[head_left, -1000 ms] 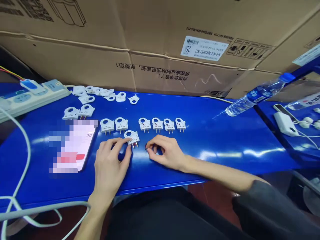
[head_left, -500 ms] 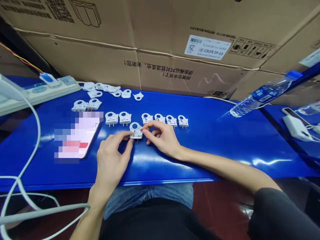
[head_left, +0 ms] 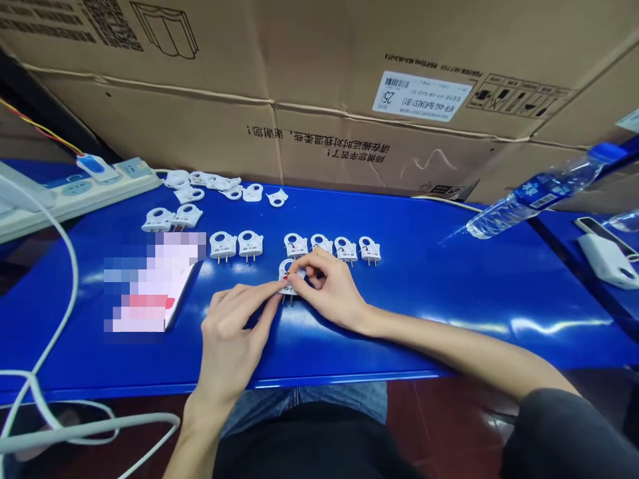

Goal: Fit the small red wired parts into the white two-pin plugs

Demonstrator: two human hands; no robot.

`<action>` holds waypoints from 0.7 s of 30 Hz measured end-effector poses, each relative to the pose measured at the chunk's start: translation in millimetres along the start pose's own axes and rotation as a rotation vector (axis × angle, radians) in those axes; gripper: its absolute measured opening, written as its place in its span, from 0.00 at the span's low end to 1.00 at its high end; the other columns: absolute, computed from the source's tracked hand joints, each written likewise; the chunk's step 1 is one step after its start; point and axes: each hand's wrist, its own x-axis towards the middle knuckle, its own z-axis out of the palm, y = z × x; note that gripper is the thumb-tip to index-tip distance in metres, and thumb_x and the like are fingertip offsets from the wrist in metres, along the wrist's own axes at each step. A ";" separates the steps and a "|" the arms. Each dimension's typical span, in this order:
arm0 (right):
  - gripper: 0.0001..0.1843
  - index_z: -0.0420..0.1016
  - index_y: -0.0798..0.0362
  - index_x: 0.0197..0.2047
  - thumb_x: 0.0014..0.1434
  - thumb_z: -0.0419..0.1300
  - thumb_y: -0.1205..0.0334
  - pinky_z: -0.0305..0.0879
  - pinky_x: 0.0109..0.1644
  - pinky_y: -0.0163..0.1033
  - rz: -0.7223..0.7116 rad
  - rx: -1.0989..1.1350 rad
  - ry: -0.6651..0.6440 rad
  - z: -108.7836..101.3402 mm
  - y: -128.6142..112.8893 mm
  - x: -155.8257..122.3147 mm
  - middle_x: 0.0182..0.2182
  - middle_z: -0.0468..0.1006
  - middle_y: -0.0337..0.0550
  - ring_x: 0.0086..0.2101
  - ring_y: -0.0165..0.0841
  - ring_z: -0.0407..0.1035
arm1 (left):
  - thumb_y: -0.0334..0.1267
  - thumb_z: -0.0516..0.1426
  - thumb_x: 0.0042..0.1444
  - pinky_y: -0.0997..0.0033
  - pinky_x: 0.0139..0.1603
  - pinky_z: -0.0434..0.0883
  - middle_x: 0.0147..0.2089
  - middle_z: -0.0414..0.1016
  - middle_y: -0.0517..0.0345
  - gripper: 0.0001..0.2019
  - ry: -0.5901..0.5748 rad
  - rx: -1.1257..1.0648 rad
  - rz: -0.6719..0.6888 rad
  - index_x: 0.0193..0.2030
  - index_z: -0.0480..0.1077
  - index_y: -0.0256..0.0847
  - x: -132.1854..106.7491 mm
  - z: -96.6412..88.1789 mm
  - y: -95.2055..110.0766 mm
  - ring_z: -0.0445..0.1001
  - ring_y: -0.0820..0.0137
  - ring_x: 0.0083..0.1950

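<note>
Between my hands is a white two-pin plug housing (head_left: 283, 268) with a ring-shaped top, its metal pins pointing toward me. My left hand (head_left: 232, 329) grips its lower left side between thumb and index finger. The fingertips of my right hand (head_left: 334, 289) are pinched together over the housing's right part, covering much of it. A small reddish bit shows by the fingertips, too small to name. Behind the right hand stands a row of similar plugs (head_left: 370, 249), some with short dark wires showing. Two more plugs (head_left: 250, 245) sit left of that row.
Loose white covers (head_left: 252, 193) and more plugs (head_left: 158, 219) lie at the back left. A phone (head_left: 164, 283), partly blurred, rests left of my hands. A power strip (head_left: 74, 193), white cables (head_left: 70, 266), a water bottle (head_left: 539, 193) and a large cardboard box (head_left: 319, 80) surround the blue table (head_left: 449, 293).
The plug housing and my left hand have shifted right and slightly nearer me. My right fingertips have come over the housing's face, and the left index finger reaches further across it.
</note>
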 end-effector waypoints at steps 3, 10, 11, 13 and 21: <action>0.01 0.80 0.51 0.37 0.63 0.66 0.64 0.63 0.35 0.36 0.012 -0.005 0.004 0.8 -0.8 0.0 0.28 0.65 0.34 0.28 0.28 0.61 | 0.34 0.59 0.69 0.59 0.50 0.70 0.48 0.86 0.61 0.11 0.000 0.003 0.008 0.54 0.78 0.51 0.4 -0.7 0.9 0.82 0.65 0.46; 0.03 0.82 0.51 0.39 0.64 0.67 0.61 0.63 0.35 0.36 0.032 0.011 -0.013 0.6 -0.5 0.8 0.30 0.67 0.34 0.27 0.26 0.60 | 0.33 0.60 0.68 0.60 0.50 0.70 0.48 0.86 0.62 0.11 -0.001 0.004 0.003 0.54 0.77 0.50 0.1 -3.5 1.4 0.82 0.67 0.44; 0.03 0.82 0.51 0.40 0.64 0.67 0.61 0.63 0.35 0.36 0.031 0.010 -0.014 0.5 -0.4 0.8 0.31 0.67 0.34 0.27 0.26 0.60 | 0.33 0.59 0.68 0.60 0.50 0.70 0.47 0.86 0.62 0.11 0.006 0.000 -0.004 0.54 0.78 0.50 0.0 -3.8 1.3 0.82 0.68 0.44; 0.03 0.82 0.51 0.40 0.65 0.68 0.61 0.64 0.36 0.36 0.031 0.010 -0.017 0.3 -0.3 0.5 0.31 0.66 0.34 0.27 0.26 0.60 | 0.33 0.59 0.69 0.60 0.50 0.70 0.46 0.85 0.62 0.10 0.001 0.000 -0.016 0.53 0.78 0.49 -0.3 -3.9 0.8 0.82 0.68 0.43; 0.06 0.83 0.51 0.44 0.67 0.63 0.65 0.65 0.36 0.37 -0.061 -0.011 -0.015 0.9 0.8 -1.5 0.33 0.69 0.37 0.28 0.27 0.63 | 0.37 0.60 0.69 0.61 0.49 0.73 0.45 0.85 0.61 0.07 0.009 0.045 -0.038 0.51 0.78 0.48 -0.3 -0.2 -2.2 0.80 0.67 0.41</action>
